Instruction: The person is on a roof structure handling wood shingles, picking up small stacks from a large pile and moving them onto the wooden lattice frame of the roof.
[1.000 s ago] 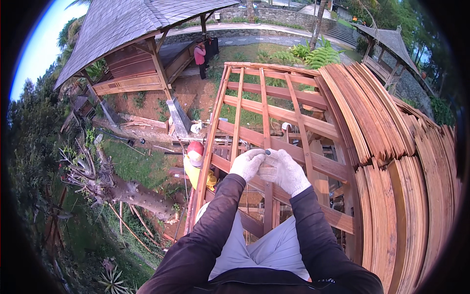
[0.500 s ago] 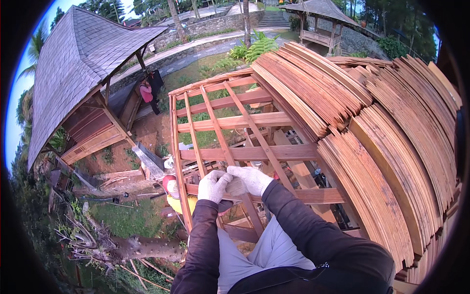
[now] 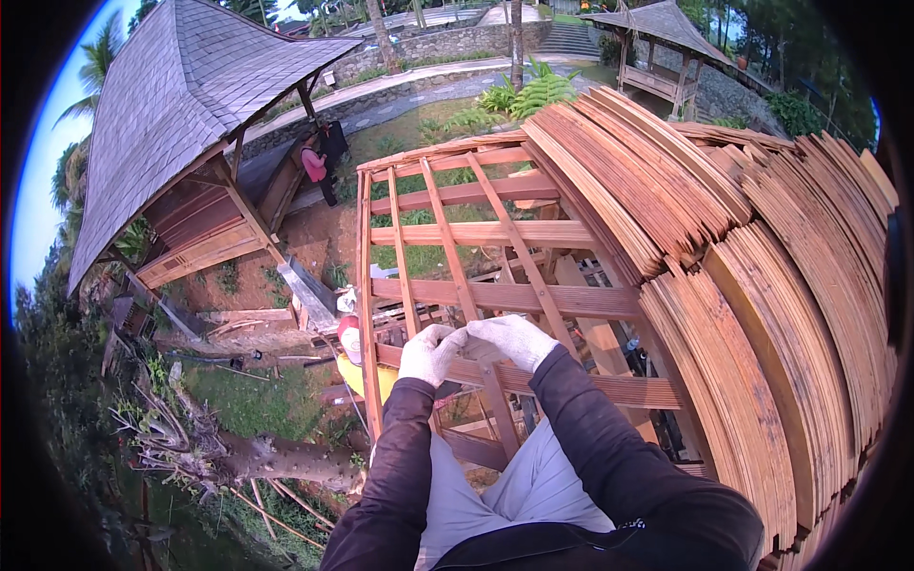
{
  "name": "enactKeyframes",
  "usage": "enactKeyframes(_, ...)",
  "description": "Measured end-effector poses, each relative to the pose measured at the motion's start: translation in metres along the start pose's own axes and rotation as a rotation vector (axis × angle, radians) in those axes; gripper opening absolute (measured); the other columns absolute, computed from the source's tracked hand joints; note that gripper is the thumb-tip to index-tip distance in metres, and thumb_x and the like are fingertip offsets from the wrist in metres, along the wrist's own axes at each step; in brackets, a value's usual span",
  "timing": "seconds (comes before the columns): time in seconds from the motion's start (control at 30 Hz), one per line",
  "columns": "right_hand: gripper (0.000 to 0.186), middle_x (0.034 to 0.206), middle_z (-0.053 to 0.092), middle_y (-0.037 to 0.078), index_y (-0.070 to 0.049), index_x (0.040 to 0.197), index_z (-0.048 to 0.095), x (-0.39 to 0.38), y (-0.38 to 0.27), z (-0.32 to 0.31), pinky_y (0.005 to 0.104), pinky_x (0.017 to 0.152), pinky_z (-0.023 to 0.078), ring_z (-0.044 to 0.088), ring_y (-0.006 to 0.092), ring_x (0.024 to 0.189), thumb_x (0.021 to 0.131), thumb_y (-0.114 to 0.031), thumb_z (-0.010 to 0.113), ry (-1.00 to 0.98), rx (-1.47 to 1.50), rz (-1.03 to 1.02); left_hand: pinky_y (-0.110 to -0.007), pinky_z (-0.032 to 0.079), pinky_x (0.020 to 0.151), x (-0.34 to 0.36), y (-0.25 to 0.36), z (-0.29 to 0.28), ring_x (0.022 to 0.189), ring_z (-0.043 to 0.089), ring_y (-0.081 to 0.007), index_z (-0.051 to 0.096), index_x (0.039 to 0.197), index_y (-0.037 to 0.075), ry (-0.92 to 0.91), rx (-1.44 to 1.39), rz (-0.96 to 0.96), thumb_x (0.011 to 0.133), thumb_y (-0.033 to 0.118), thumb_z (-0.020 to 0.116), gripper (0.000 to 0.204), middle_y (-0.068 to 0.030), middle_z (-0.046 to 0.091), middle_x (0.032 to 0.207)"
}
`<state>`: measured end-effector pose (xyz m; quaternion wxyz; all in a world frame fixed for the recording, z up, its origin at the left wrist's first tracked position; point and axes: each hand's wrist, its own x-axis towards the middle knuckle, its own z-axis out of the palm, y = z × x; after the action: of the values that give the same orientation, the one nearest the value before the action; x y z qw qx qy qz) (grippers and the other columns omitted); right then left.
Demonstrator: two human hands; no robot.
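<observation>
Even daylight brightens an open lattice of reddish-brown timber beams, while to its right overlapping rows of thin, tan-brown wooden boards show warm tones and dark shadow lines. Over the lattice, the left hand and right hand, in off-white fabric gloves, appear pale, their fine texture soft. Far left of the lattice, bright blue sky carries violet-blue fringing; below it, dark green foliage sinks into shade. Fisheye distortion bows the boards, and black vignetting rings the view.
</observation>
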<state>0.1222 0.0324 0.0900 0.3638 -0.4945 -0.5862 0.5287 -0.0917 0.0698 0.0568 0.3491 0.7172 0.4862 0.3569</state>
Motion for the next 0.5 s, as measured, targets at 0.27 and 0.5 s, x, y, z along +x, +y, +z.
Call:
enactKeyframes(0.27, 0.04, 0.117, 0.074, 0.015, -0.006, 0.124, 0.07, 0.008, 0.013, 0.019, 0.0375, 0.095, 0.053, 0.069, 0.0296, 0.112, 0.098, -0.036, 0.063, 0.286, -0.391, -0.133, -0.03, 0.057, 0.075, 0.004, 0.002, 0.032, 0.082, 0.069, -0.0174, 0.068, 0.116, 0.0, -0.23, -0.788, -0.378, 0.101, 0.048, 0.058, 0.051, -0.0102, 0.071, 0.094)
enactKeyframes(0.5, 0.049, 0.116, 0.073, 0.018, -0.007, 0.126, 0.068, 0.006, -0.01, 0.031, 0.0398, 0.096, 0.052, 0.068, 0.0339, 0.112, 0.099, -0.047, 0.058, 0.213, -0.527, -0.042, -0.03, 0.058, 0.072, 0.005, -0.002, 0.034, 0.082, 0.07, -0.0148, 0.069, 0.111, 0.003, -0.073, -1.01, -0.457, 0.102, 0.031, 0.061, 0.031, -0.0066, 0.072, 0.096)
